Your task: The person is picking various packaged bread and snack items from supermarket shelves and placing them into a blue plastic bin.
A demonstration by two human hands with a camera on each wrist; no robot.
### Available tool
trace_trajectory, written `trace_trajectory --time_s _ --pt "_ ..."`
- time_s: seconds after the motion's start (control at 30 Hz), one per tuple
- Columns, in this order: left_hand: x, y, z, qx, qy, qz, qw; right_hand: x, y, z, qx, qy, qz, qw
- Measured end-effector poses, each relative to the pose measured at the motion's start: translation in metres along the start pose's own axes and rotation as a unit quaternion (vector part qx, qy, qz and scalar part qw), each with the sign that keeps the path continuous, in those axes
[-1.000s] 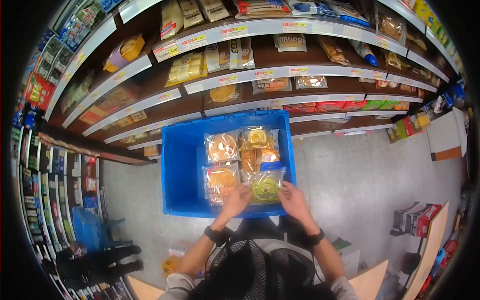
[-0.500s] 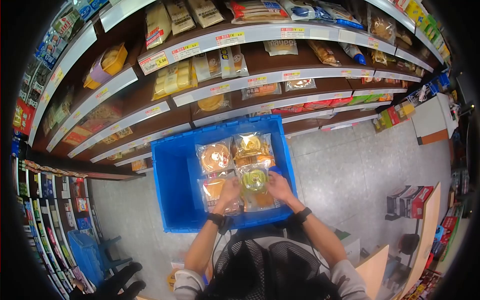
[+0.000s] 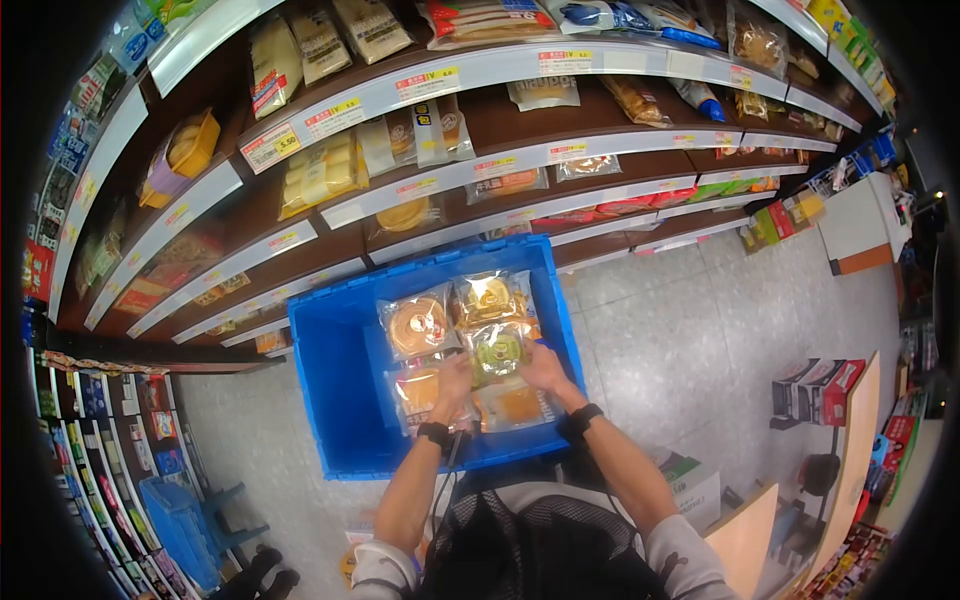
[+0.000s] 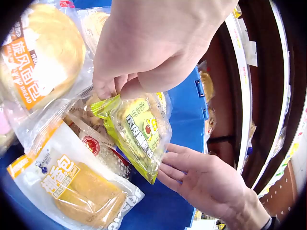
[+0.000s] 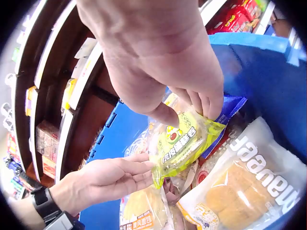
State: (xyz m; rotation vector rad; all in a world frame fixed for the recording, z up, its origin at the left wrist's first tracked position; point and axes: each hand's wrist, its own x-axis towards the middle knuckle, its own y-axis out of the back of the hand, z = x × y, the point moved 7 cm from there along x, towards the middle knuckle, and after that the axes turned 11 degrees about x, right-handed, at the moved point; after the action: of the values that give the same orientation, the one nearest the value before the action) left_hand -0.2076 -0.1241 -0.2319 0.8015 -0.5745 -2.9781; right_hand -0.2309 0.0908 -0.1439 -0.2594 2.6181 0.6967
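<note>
A green-and-clear packet of bread point(image 3: 498, 350) with an avocado cartoon is held between both hands, over the right side of a blue crate point(image 3: 345, 385). My left hand point(image 4: 153, 52) pinches one end of it between thumb and fingers. At the other end, my right hand point(image 5: 158, 62) grips it, thumb on the printed face and fingers along the edge. Nearer my body in the crate lies a coconut bread packet point(image 4: 88, 191). A round swirl bread packet point(image 4: 45, 57) is beside my left hand, with another round bread packet point(image 3: 415, 325) farther back.
Beyond the crate curve store shelves point(image 3: 450, 85) with packaged breads and price tags. The crate's left part shows bare blue floor. A yellow-brown bread packet point(image 3: 490, 295) lies at the crate's far right. Boxes point(image 3: 815, 390) stand on the right, a blue stool point(image 3: 180, 520) on the left.
Both hands have carried the green packet away from the crate's near edge, uncovering the coconut bread packet. The whole head view has shifted, with the crate now lower and farther left.
</note>
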Motion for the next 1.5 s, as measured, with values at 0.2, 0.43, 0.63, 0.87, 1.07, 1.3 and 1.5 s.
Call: trace_trajectory --time_s 0.2,0.43,0.63,0.87,1.07,1.3,1.5 --pt "-0.006 0.001 0.013 0.016 -0.005 0.012 1.000 0.009 0.001 0.006 0.041 -0.031 -0.044 0.998" --pt "-0.005 -0.001 0.001 0.008 0.036 -0.022 0.999 0.001 0.006 0.006 0.092 -0.022 -0.035 0.995" --pt "-0.020 0.013 0.031 0.056 0.036 -0.024 0.998 -0.009 0.010 0.018 0.114 -0.019 -0.011 0.993" --pt "-0.064 0.030 0.076 0.066 -0.063 0.041 0.995 -0.043 0.030 0.021 0.152 0.002 0.051 0.987" --pt "-0.088 0.032 0.046 0.062 -0.079 -0.058 0.993 -0.094 0.054 0.005 0.195 0.005 0.027 0.980" --pt "-0.125 0.030 0.060 0.097 -0.063 -0.104 0.988 -0.142 0.069 0.010 0.229 0.015 0.050 0.972" --pt "-0.154 0.012 0.085 0.088 -0.118 -0.124 0.981 -0.164 0.066 0.021 0.240 0.024 0.035 0.970"
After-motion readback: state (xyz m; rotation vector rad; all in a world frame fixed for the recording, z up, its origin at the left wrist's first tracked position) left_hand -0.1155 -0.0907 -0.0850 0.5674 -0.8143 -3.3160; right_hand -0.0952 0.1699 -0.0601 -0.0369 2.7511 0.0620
